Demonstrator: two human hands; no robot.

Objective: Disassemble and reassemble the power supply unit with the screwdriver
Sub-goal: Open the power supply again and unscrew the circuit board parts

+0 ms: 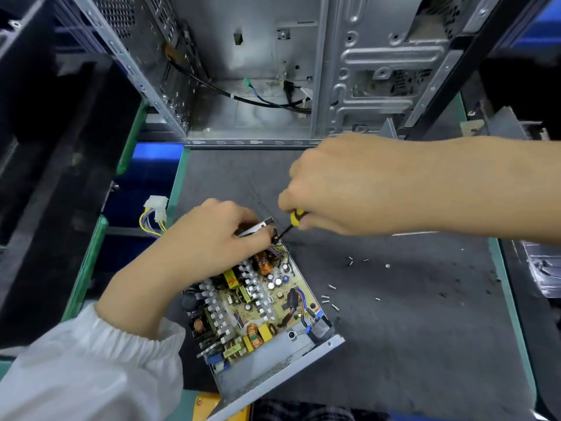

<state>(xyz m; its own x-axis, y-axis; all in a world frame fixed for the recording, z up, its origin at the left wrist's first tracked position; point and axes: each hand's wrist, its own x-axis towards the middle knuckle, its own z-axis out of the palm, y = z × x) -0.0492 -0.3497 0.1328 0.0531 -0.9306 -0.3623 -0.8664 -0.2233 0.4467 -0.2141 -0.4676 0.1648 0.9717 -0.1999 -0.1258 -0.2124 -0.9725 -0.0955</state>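
The power supply unit (273, 357) lies opened on the dark mat, its circuit board (258, 302) with coils and heat sinks exposed inside the grey metal case. My left hand (209, 238) grips the unit's far metal edge, fingers curled over it. My right hand (340, 189) holds a yellow-and-black screwdriver (296, 217); its dark shaft points down-left, with the tip at the unit's far corner beside my left fingers.
Several loose screws (334, 294) lie on the mat (409, 329) right of the unit. An open grey computer case (273, 71) stands behind the mat. A white connector with yellow wires (156, 208) hangs off the left. Black panels stand at the left.
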